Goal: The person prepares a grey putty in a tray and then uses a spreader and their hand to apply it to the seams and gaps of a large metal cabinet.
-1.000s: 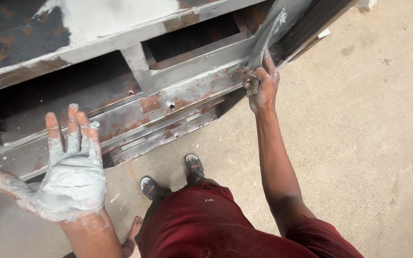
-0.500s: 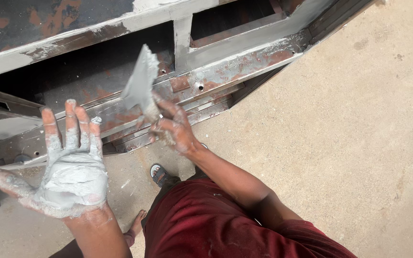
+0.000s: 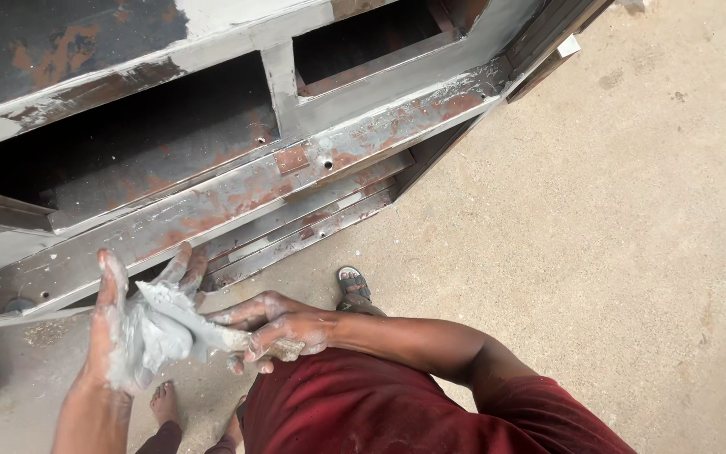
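My left hand (image 3: 132, 324) is held palm up at the lower left, coated in grey filler paste with a lump of it lying in the palm. My right hand (image 3: 275, 328) grips a flat putty scraper (image 3: 180, 313) by its handle, and the paste-smeared blade rests across my left palm. Both hands hover in front of a rusty, grey-patched metal frame (image 3: 237, 193) that lies across the upper half of the view. My dark red shorts (image 3: 380, 403) fill the bottom centre.
The frame has open box sections (image 3: 170, 134), small holes and stepped rails along its lower edge. Bare concrete floor (image 3: 615, 227) spreads to the right. My sandalled foot (image 3: 353, 284) stands near the frame, and another person's bare feet (image 3: 165, 402) show at the bottom left.
My right hand has left the frame's far right rail and swung down to the left with the scraper. The blade now lies on my left palm, which has dropped lower and turned edge-on.
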